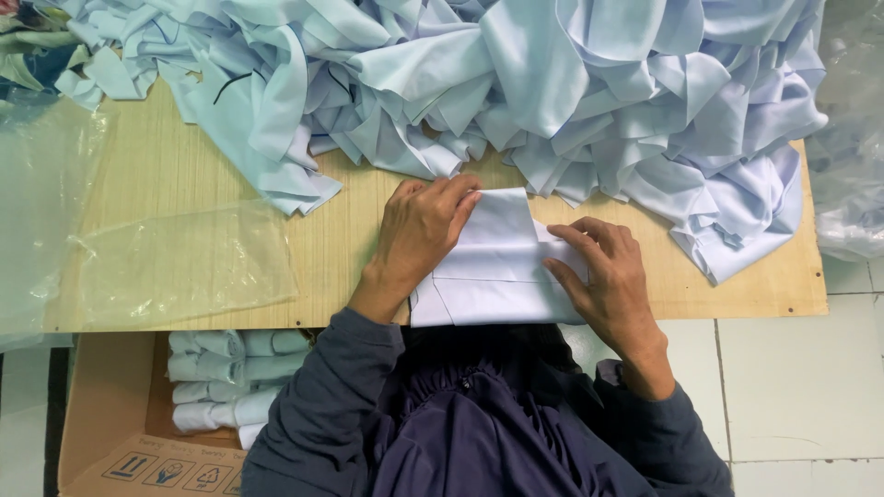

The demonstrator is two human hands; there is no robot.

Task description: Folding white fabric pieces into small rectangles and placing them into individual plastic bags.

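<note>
While left hand [419,230] and right hand [603,276] press folded white garment [493,267], fingers flat; near edge hidden by body.

The wooden table [166,166] carries a big heap of pale blue fabric pieces [552,83] along its far edge. Left of that heap sits a clear plastic bag [184,262], and just below the heap lies a folded white garment [493,267].

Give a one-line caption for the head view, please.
Both hands, left hand and right hand, press a folded white garment on a wooden table.
</note>
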